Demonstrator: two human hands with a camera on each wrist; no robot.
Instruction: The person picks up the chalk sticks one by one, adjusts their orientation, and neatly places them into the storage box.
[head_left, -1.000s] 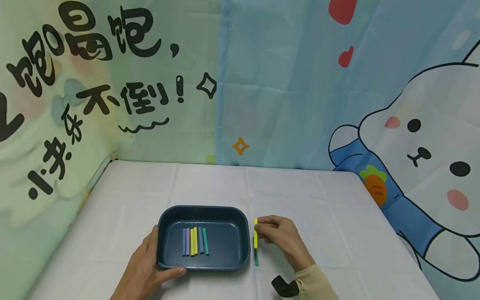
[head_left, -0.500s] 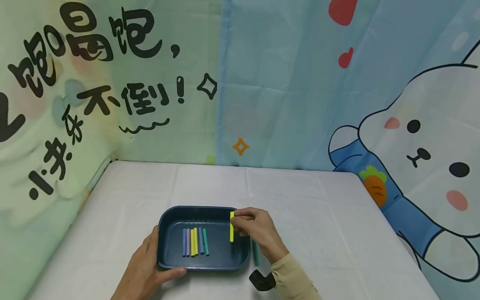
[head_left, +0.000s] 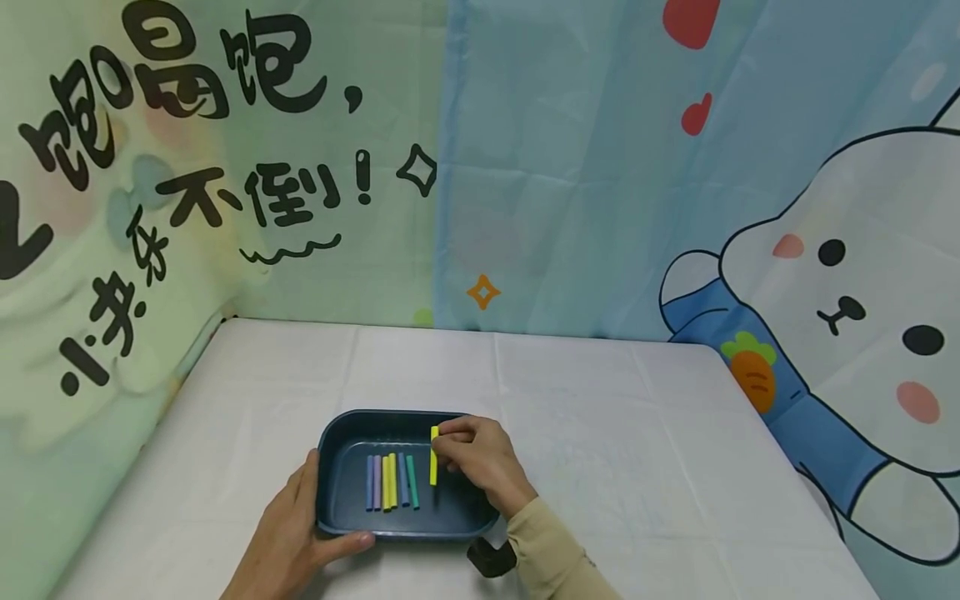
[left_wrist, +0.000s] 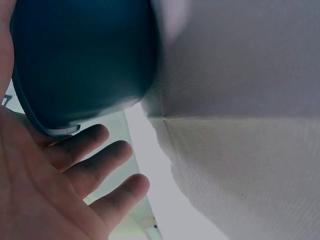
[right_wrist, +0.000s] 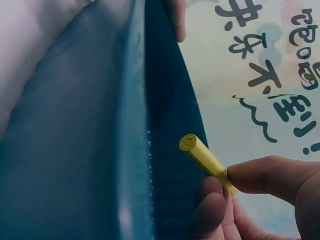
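Right hand (head_left: pixel 480 458): fingers pinch a yellow stick (head_left: pixel 433 456) over the tray (head_left: pixel 330 517).
Left hand (head_left: pixel 288 542): fingers curled round the tray's near-left corner.
Tray: on the table (head_left: pixel 600 417), six sticks (head_left: pixel 392 482) inside.

The right hand (head_left: pixel 480 458) carried the yellow stick (head_left: pixel 433 455) leftward from the desk (head_left: pixel 600 400) beside the tray (head_left: pixel 330 433), over the right rim and on across the inside. It ended just right of the row of sticks (head_left: pixel 390 482), pinched near its top. It seemed lifted off the tray floor, though the views left that unclear. The green stick on the desk slipped out of sight behind the forearm.
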